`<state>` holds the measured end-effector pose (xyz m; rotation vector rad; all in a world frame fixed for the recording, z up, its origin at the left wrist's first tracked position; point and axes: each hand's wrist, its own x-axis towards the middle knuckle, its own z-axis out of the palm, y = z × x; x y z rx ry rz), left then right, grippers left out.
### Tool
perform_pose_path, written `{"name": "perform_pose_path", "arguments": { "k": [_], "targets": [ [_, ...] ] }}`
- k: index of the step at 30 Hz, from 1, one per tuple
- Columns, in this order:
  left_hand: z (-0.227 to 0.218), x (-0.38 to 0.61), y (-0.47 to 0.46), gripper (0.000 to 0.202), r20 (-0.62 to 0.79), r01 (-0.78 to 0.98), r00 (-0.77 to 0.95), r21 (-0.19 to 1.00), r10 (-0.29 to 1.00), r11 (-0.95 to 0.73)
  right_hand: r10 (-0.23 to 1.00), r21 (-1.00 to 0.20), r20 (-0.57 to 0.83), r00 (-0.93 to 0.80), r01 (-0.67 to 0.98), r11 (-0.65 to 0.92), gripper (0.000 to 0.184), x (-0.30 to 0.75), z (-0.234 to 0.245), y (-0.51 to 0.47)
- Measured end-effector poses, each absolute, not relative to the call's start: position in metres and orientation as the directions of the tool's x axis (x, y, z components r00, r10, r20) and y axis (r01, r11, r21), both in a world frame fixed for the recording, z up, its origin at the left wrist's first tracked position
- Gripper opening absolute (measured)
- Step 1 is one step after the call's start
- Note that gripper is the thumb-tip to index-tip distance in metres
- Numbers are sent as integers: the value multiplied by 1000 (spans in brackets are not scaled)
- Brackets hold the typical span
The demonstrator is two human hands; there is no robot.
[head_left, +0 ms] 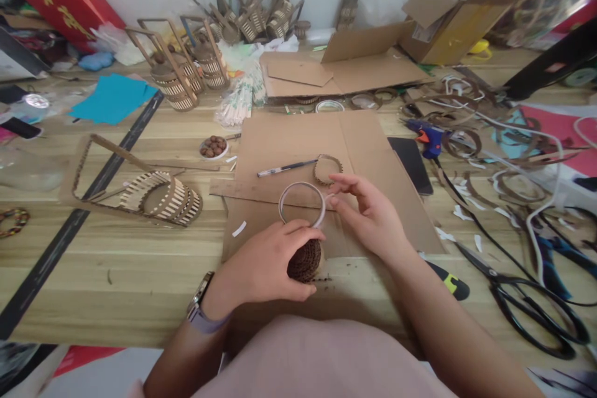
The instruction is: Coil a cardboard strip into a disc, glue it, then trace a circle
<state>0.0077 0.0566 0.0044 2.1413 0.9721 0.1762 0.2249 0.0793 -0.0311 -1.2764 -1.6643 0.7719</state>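
My left hand curves round a ridged brown cardboard roll at the near edge of the cardboard sheet. Its fingertips also reach the near rim of a roll of tape, which stands tilted just beyond. At the right side of that roll, my right hand has thumb and index finger drawn close together on what looks like the pale end of the tape. Behind the tape lie a notched brown cardboard ring and a pen. A brown cardboard strip runs beneath the tape roll.
A cardboard sheet covers the middle of the wooden table. Large scissors, a yellow-and-black handled tool and a blue glue gun lie right. A slatted lantern-like basket lies left, near a bowl of brown beads.
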Motion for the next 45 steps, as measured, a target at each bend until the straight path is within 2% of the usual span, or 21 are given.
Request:
{"name": "perform_pose_path", "arguments": {
  "k": [5, 9, 11, 14, 18, 21, 24, 27, 30, 33, 37, 39, 42, 43, 45],
  "targets": [
    [3, 6, 57, 62, -154, 684, 550, 647, 821, -337, 954, -838, 299, -35, 469, 280, 29, 228, -25, 76],
    [4, 9, 56, 60, -163, 699, 546, 630, 822, -339, 938, -762, 347, -15, 578, 291, 24, 227, -23, 76],
    [4, 10, 56, 60, -171, 700, 558, 622, 812, -351, 900, -662, 434, -38, 664, 347, 21, 227, -25, 77],
    [3, 12, 56, 60, -173, 701, 572, 610, 802, -368, 802, -426, 584, -122, 795, 431, 21, 227, -28, 77],
    [2, 13, 54, 58, -181, 705, 586, 593, 789, -388, 725, -157, 619, -301, 857, 490, 20, 222, -29, 74],
    [2, 15, 53, 58, -189, 714, 592, 574, 784, -401, 703, -54, 608, -369, 864, 501, 19, 219, -28, 73],
    [2, 15, 52, 58, -191, 725, 590, 554, 785, -410, 701, -32, 593, -396, 859, 512, 17, 220, -27, 74],
    [2, 15, 51, 59, -187, 725, 589, 552, 786, -412, 744, -106, 542, -390, 847, 521, 15, 223, -27, 77],
    [3, 15, 50, 58, -167, 706, 600, 570, 783, -419, 815, -321, 481, -324, 800, 507, 13, 227, -27, 79],
    [5, 16, 49, 56, -153, 682, 617, 594, 772, -427, 871, -568, 424, -246, 677, 468, 11, 228, -25, 81],
    [9, 15, 48, 54, -127, 652, 630, 623, 766, -432, 931, -751, 341, -132, 557, 355, 11, 233, -25, 85],
    [11, 13, 47, 56, -134, 620, 660, 652, 739, -436, 950, -837, 311, 29, 482, 259, 9, 241, -27, 89],
    [12, 10, 47, 60, -146, 610, 654, 682, 742, -404, 913, -966, 207, 351, 222, 134, 2, 252, -29, 96],
    [12, 10, 48, 60, -145, 628, 626, 676, 766, -385, 905, -986, 155, 396, 113, 120, 2, 254, -29, 97],
    [10, 11, 49, 60, -143, 670, 558, 660, 818, -341, 933, -993, 62, 355, -74, 95, 5, 251, -26, 96]
  ]
}}
